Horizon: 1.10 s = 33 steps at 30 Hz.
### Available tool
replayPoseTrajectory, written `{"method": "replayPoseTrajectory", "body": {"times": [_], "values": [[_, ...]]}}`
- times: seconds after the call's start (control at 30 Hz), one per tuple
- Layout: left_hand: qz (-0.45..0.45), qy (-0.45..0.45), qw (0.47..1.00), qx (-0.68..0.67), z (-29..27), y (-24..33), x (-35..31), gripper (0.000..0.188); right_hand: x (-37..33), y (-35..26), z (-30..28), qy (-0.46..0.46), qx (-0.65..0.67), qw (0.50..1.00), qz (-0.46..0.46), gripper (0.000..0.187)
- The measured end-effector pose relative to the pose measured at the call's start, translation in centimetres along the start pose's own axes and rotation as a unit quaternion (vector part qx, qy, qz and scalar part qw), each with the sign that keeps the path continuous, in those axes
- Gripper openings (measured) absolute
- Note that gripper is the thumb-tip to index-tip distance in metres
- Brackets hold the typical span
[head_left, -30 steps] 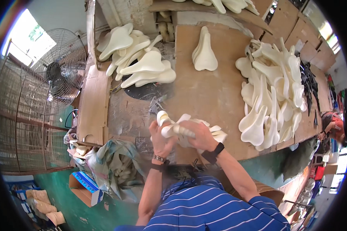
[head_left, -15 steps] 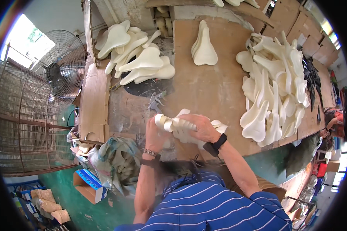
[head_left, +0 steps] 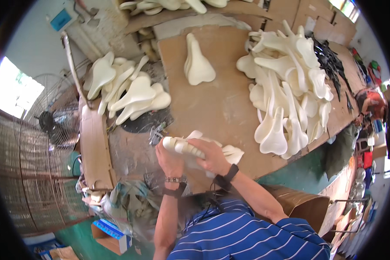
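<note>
Grasping a bundle of cream saddle-shaped pieces [head_left: 185,147], the left hand [head_left: 170,159] and right hand [head_left: 214,157], each grip closed around it, meet over the near part of the table [head_left: 225,110]. A metal tool [head_left: 157,133] lies just beyond the left hand; a layered stack [head_left: 199,65] lies far, a large heap [head_left: 286,86] right, a smaller pile [head_left: 132,93] left.

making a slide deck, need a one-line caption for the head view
Both hands grip a bundle of cream bicycle-saddle pads at a cardboard-lined workbench, piles of similar pads beyond.
</note>
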<state>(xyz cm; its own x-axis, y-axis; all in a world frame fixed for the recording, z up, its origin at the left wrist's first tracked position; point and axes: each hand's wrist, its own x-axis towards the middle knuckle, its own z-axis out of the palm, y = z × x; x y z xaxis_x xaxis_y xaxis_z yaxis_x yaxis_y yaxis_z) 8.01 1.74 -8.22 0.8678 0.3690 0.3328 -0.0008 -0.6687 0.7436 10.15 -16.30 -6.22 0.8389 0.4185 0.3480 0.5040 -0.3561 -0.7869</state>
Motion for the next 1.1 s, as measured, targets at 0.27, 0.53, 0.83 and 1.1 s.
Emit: {"method": "replayPoseTrajectory", "body": {"times": [0.27,0.53,0.83,1.1], "values": [[0.132,-0.142,0.975,-0.106,7.2,3.9,9.0,0.053,0.3,0.4,-2.6,0.215,-0.055,0.971,0.087,0.065],[0.112,-0.240,0.944,-0.196,13.9,2.4,14.8,0.053,4.3,3.9,-4.2,0.250,-0.125,0.952,0.128,0.066],[0.041,-0.162,0.956,-0.241,17.1,1.9,16.0,0.050,6.4,8.4,-5.9,0.183,-0.077,0.968,0.153,0.066],[-0.019,-0.236,0.901,-0.363,19.0,3.3,17.7,0.044,7.3,8.5,-6.4,0.193,-0.047,0.969,0.147,0.063]]}}
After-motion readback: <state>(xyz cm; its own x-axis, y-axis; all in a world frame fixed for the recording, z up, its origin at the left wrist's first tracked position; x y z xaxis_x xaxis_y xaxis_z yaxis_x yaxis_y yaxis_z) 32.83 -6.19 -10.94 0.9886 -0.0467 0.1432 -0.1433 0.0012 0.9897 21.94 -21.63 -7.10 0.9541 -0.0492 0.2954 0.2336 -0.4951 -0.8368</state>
